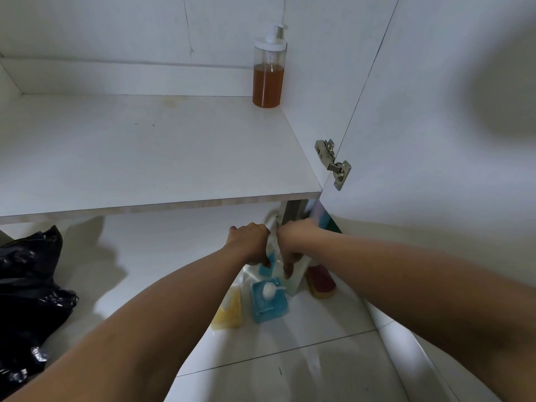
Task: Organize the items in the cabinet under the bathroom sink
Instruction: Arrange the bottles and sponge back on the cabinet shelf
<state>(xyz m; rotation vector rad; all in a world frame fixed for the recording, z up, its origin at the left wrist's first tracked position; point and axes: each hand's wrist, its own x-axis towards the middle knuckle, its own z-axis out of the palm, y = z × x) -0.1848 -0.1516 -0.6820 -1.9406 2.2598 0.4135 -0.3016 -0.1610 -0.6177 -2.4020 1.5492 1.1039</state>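
Note:
A clear pump bottle of amber liquid (pixel 268 68) stands at the back right of the white cabinet shelf (pixel 145 158). On the tiled floor below the shelf's front edge stand several bottles: a blue-liquid pump bottle (pixel 269 300), a yellow one (pixel 229 311), a red one (pixel 320 281) and a clear bottle with blue liquid (pixel 271 261). My left hand (pixel 249 242) and my right hand (pixel 293 245) both grip that clear bottle from either side, fingers curled down around it. Its top is hidden between my hands.
A black plastic bag (pixel 29 300) lies on the floor at the left. The open cabinet door (pixel 435 126) with a metal hinge (pixel 333 163) stands at the right. A cabinet leg (pixel 291 213) rises just behind my hands.

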